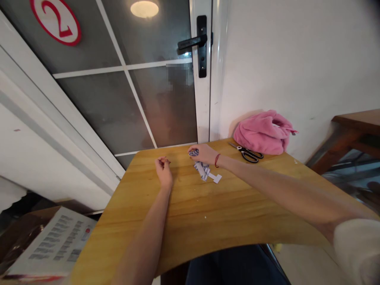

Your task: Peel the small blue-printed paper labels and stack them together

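My right hand [206,153] is over the far middle of the wooden table, its fingers closed on a crumpled blue-and-white patterned piece [194,152]. Just below that hand, more blue-and-white patterned material [202,171] lies on the tabletop; whether it joins the held piece is hidden. A white T-shaped strip [216,177] sticks out from its lower right end. To the left, my left hand [164,171] rests near the table with its fingers curled in towards the thumb. Anything between those fingers is too small to make out.
Black-handled scissors [249,153] lie right of my right hand, beside a bundled pink plush cloth [263,132]. The wooden table [190,221] meets a glazed door [160,107] and a white wall. A printed carton [56,241] stands low at left, a wooden bench [356,118] at right.
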Tool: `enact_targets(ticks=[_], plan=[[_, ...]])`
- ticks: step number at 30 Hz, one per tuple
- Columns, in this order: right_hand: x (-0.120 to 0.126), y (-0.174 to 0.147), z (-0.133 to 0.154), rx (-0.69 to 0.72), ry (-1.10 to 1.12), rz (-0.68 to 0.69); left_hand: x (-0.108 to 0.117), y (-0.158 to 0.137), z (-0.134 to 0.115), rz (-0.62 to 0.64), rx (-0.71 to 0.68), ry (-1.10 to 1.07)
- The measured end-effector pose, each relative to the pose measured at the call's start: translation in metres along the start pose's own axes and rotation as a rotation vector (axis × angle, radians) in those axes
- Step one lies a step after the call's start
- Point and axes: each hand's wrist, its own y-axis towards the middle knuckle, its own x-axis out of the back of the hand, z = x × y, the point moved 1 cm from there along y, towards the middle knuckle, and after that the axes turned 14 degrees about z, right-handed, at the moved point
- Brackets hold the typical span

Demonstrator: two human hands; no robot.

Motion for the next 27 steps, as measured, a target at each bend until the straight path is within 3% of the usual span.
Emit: enact_targets(ticks=[6, 14, 22, 27], plan=[[-0.008, 0.018, 0.004, -0.01, -0.093, 0.025, 0.018, 0.011, 0.007, -0.062, -0.007, 0.026], [-0.001, 0.018, -0.027, -0.115, -0.202, 0.101, 0.015, 0.009, 0.012, -0.008, -0.008, 0.099], [0.032, -0.032, -0.072, -0.199, -0.326, 0.153, 0.006, 0.001, 0.006, 0.117, -0.006, 0.223], [0.033, -0.085, -0.093, -0.152, -0.349, 0.212, -0.011, -0.01, -0.009, 0.374, -0.055, 0.351]])
